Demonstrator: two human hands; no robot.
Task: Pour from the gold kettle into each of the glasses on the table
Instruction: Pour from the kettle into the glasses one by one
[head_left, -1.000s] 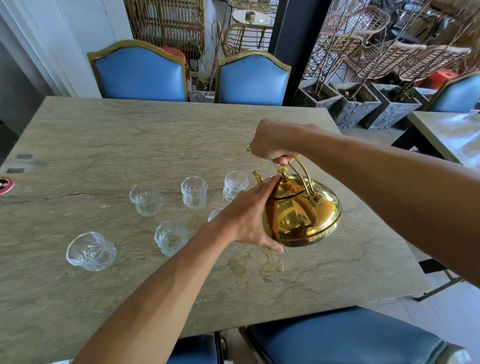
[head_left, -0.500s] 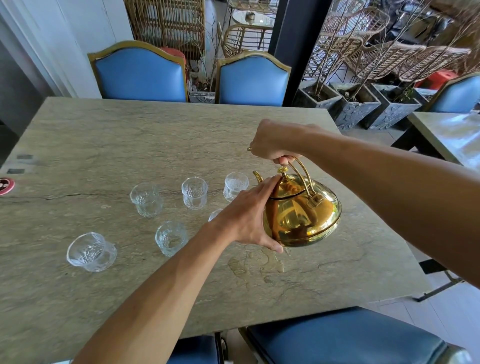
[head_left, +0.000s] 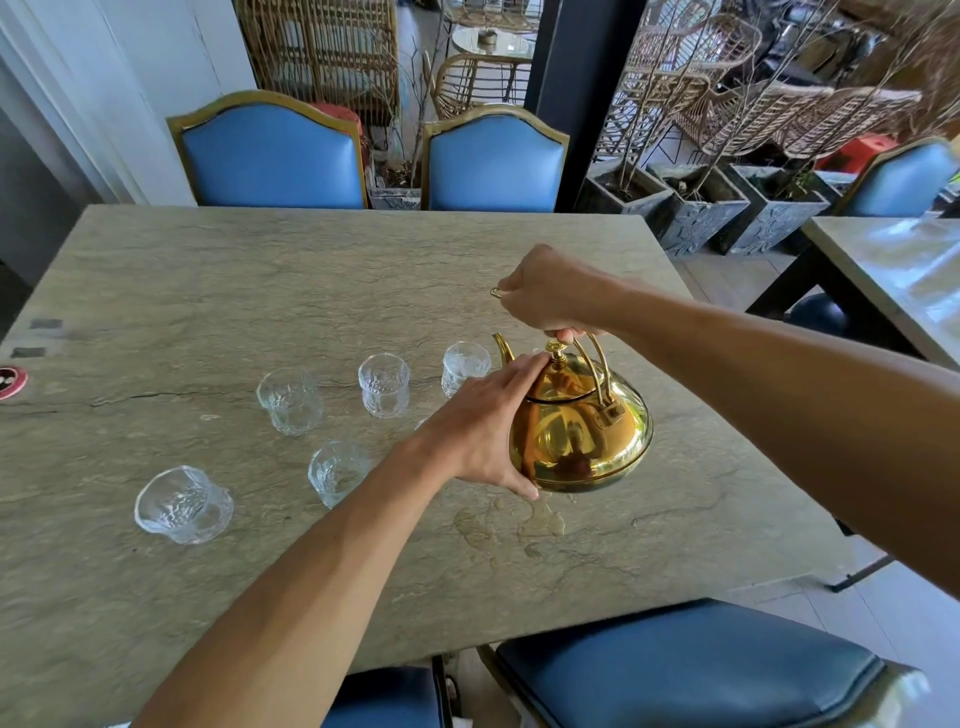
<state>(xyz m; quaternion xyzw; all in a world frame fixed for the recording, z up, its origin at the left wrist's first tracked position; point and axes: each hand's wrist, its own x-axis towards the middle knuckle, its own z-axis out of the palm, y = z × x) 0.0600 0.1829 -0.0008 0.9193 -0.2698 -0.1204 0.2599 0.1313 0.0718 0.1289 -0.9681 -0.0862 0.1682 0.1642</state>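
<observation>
The gold kettle (head_left: 582, 431) is tilted to the left just above the stone table (head_left: 208, 291), spout toward the glasses. My right hand (head_left: 545, 296) is closed around its wire handle from above. My left hand (head_left: 478, 431) lies flat against the kettle's left side, fingertips on the lid by the knob. Several small clear glasses stand left of the kettle: a back row (head_left: 384, 384) of three, a front one (head_left: 337, 470), and a wider one (head_left: 182, 504) at the far left. One more glass is mostly hidden behind my left hand.
A wet patch (head_left: 540, 519) spreads on the table below the kettle. Blue chairs (head_left: 270, 156) stand at the far edge, and another blue seat (head_left: 685, 670) at the near edge. A red coaster (head_left: 10, 382) lies at the left edge. A second table (head_left: 893, 270) is on the right.
The kettle and both hands have barely moved; the pose is nearly the same as a second ago.
</observation>
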